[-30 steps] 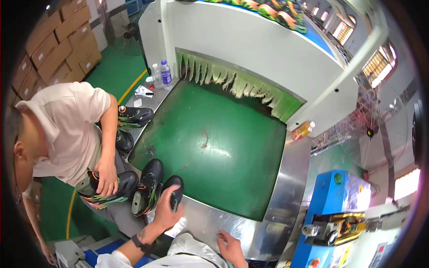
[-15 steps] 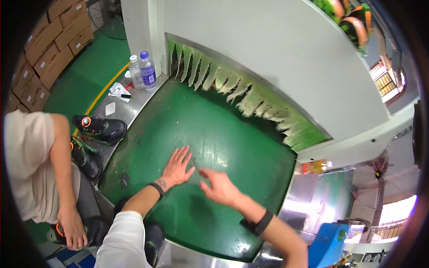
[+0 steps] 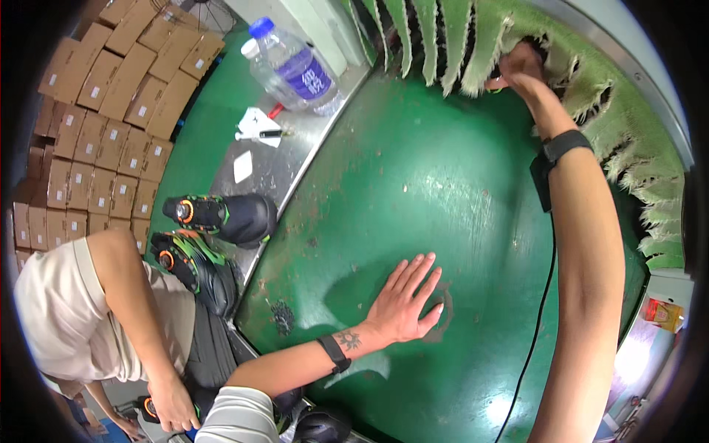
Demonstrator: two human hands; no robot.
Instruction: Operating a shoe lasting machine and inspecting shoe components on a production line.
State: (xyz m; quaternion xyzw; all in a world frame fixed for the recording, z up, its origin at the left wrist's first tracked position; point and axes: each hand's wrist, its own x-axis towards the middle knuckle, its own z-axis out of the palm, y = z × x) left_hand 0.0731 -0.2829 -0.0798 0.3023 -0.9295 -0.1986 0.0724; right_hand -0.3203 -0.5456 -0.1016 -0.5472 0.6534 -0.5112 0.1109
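My left hand (image 3: 404,301) lies spread on the green conveyor belt (image 3: 384,221), palm down and holding nothing. Beside its thumb is a faint brownish ring mark on the belt. At the far side my right hand (image 3: 521,65) reaches in among the frayed green curtain strips (image 3: 473,44). The strips and shadow hide its fingertips. A small orange and yellow-green bit shows by its thumb; I cannot make out what it belongs to. From the band on my right wrist a black cable (image 3: 533,343) runs down across the belt.
On the metal ledge at left stand two black shoes (image 3: 229,218) with orange dials, two plastic bottles (image 3: 306,74), a white paper and a pen-like tool. A co-worker (image 3: 118,295) sits at left. Stacked cartons (image 3: 111,140) rise behind. An orange-yellow bottle (image 3: 663,314) lies at far right.
My right hand has moved from mid-belt, near my left hand, up and away into the curtain strips. My left hand stays spread on the belt. The view has shifted closer to the curtain.
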